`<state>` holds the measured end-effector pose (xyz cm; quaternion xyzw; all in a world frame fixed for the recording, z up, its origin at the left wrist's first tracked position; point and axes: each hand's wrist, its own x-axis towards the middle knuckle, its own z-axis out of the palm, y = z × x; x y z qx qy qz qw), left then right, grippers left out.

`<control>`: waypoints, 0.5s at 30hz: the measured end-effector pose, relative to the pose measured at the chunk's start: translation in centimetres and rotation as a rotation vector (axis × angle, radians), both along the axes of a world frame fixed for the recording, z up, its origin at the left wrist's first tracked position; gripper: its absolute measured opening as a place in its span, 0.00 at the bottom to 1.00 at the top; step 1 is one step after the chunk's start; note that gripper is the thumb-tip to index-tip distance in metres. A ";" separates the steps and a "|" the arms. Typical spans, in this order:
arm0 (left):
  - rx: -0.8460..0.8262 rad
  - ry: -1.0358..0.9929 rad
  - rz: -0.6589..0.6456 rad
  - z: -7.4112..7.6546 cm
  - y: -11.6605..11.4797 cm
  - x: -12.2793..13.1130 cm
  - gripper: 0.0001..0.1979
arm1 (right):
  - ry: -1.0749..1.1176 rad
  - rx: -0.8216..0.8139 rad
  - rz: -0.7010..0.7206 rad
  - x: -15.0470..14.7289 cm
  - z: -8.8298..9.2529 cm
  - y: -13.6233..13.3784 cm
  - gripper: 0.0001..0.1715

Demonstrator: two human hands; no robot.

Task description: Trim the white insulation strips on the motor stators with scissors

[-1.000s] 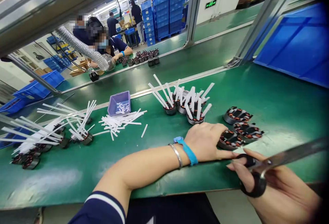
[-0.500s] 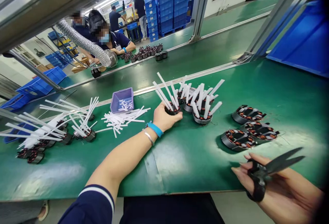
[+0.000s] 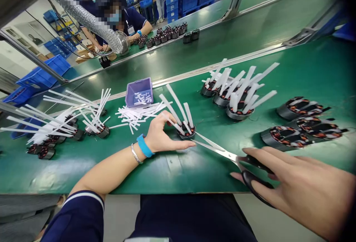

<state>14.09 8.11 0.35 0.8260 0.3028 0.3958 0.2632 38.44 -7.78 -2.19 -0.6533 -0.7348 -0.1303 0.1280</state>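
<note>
Round metal coil ring (image 3: 185, 133), white strips (image 3: 188, 115) jutting up | mid-green counter (image 3: 208, 182), back from front edge | left hand (image 3: 162, 136) loosely cupped around it | right hand (image 3: 292, 182) gripping black-handled steel scissors (image 3: 229, 155)!

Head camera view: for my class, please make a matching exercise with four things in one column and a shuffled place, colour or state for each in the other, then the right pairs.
Things:
1. Scissors
2. Small bin
3. Left hand
4. Silver bracelet

Descriptions:
A. Curved beside a wired ring with white strips sticking up
B. In the right hand, blades apart
C. On the left wrist, next to a blue band
D. Purple, with short white pieces inside

Right pairs: 1-B, 2-D, 3-A, 4-C
</note>
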 end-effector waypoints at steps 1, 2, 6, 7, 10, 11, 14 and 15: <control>0.025 -0.005 -0.011 0.3 0.2 0.3 0.30 | -0.076 0.029 0.053 -0.2 0.5 0.4 0.17; 0.039 0.003 -0.019 0.6 0.4 0.6 0.30 | -0.141 0.059 0.093 -0.4 1.0 0.8 0.15; 0.013 0.134 -0.124 1.9 1.6 1.8 0.26 | -0.220 0.064 0.115 -1.4 2.9 2.5 0.13; 0.000 0.171 -0.180 2.1 2.0 2.1 0.25 | -0.221 0.025 0.117 -1.7 3.4 2.9 0.13; -0.032 0.257 -0.311 2.4 3.1 2.6 0.24 | -0.238 -0.161 0.089 -2.4 4.8 4.0 0.12; -0.051 0.274 -0.325 2.4 3.3 2.7 0.24 | -0.248 -0.219 0.071 -2.4 5.1 4.3 0.12; -0.105 0.285 -0.293 2.3 3.8 2.9 0.24 | -0.274 -0.248 0.051 -2.3 5.0 4.3 0.15; -0.115 0.284 -0.279 2.3 3.8 2.9 0.25 | -0.280 -0.213 0.062 -2.3 4.9 4.1 0.17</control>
